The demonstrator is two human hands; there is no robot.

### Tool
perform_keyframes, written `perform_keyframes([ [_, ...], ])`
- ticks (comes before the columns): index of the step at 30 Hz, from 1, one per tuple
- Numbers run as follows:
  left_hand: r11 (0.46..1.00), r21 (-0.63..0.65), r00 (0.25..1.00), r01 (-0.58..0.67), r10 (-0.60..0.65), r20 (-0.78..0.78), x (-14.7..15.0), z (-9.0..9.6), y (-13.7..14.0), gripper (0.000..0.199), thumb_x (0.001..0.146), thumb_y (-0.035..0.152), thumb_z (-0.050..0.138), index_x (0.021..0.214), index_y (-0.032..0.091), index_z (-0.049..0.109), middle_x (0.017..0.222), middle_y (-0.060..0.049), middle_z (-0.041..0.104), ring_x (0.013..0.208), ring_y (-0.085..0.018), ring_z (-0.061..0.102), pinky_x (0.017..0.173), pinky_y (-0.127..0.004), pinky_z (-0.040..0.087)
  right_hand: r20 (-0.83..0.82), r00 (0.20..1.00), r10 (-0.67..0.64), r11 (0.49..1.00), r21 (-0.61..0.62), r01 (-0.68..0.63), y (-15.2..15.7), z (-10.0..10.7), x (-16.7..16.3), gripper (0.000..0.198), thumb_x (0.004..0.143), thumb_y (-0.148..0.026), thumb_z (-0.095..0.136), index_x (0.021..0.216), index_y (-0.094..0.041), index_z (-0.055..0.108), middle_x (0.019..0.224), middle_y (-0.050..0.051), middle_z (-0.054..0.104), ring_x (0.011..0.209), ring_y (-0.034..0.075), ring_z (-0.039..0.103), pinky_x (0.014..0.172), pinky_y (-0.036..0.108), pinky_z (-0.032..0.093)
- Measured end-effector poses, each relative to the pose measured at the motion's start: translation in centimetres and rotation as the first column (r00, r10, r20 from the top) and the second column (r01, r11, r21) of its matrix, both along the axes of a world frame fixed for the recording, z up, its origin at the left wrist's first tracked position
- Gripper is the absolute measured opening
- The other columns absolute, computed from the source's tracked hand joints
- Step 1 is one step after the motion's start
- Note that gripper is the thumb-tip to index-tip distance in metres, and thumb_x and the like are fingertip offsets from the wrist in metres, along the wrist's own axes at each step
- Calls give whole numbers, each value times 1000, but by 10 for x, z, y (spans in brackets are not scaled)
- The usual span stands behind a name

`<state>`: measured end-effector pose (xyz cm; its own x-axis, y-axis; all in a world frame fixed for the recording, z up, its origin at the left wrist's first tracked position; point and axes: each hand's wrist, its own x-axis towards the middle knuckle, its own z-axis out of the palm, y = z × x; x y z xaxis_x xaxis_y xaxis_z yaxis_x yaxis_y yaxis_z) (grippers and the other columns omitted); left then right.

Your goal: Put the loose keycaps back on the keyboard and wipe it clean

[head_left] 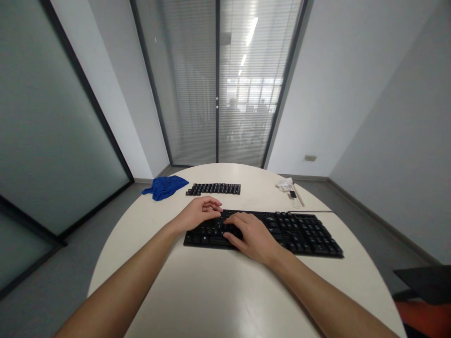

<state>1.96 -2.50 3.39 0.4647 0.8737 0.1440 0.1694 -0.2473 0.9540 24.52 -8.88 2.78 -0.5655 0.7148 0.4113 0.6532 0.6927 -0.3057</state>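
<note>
A black keyboard lies across the table in front of me, and part of its left half is hidden under my hands. My left hand is over the upper left of the keyboard, its fingers loosely bent and the thumb apart from them; I see nothing held in it. Just right of it, my right hand rests on the keys, fingers bent and thumb spread away. Its fingertips touch or hover close to the keys; which one, I cannot tell. Beyond the keyboard, several loose black keycaps stand in rows.
A blue cloth lies crumpled at the far left of the round white table. At the far right are a white crumpled tissue, a thin pale stick-like tool and a small black-and-wire item. The keyboard's cable runs off right.
</note>
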Motion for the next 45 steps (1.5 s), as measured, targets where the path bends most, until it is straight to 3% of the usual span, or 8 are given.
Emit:
perform_keyframes([
  [6,994,-66,993,83,-77,86,20,3,-18,44,74,32,81,110,16,63,105,-9,71,87,-18,71,81,-32,55,-172,983,-70,997,12,73,-2,-1,-5,22,89,-33,69,107,-22,63,101,5,72,96,23,66,89,40,46],
  [10,997,-35,995,63,-60,83,17,11,-19,40,79,35,76,111,16,62,106,-9,71,86,-17,71,81,-32,55,-213,975,-57,998,23,64,0,-4,-3,18,91,-33,68,106,-23,64,97,4,73,93,22,66,89,39,46],
  [14,1000,1,999,27,-27,41,5,18,-15,37,78,39,77,103,16,65,98,-8,73,85,-18,70,85,-36,55,-232,971,-59,995,60,75,3,-6,-2,20,94,-36,65,108,-23,65,95,4,73,90,21,67,87,38,46],
  [17,997,-26,997,78,-77,9,3,18,-15,37,75,37,80,101,16,66,95,-8,74,87,-19,70,86,-36,54,-230,971,-60,994,73,79,4,-7,-1,21,95,-38,64,109,-24,65,94,4,73,90,21,67,86,38,46],
  [23,989,-36,989,141,-143,-33,9,13,-18,34,72,30,81,99,16,67,82,-3,71,74,-15,66,74,-29,52,-241,969,-49,993,92,73,5,-8,0,22,96,-40,62,111,-24,66,97,5,74,91,22,67,86,39,45],
  [32,989,24,987,143,-141,-72,9,11,-18,31,75,26,76,103,16,65,78,0,67,71,-14,63,70,-26,50,-204,979,3,992,125,23,6,-12,-1,25,100,-33,56,121,-26,66,103,6,74,94,22,66,86,39,46],
  [38,992,86,992,94,-86,-92,8,9,-17,32,75,28,77,105,17,68,84,-1,68,75,-15,63,70,-26,50,-277,961,-24,992,110,57,3,-10,-5,21,98,-26,57,117,-23,64,103,7,74,95,23,67,90,42,47],
  [45,961,267,951,73,14,-309,5,18,-23,21,81,31,73,98,19,73,72,1,68,67,-15,63,65,-25,46,-291,956,-41,989,121,79,4,-11,-7,14,97,-19,57,110,-21,62,101,5,73,94,21,67,90,41,48],
])
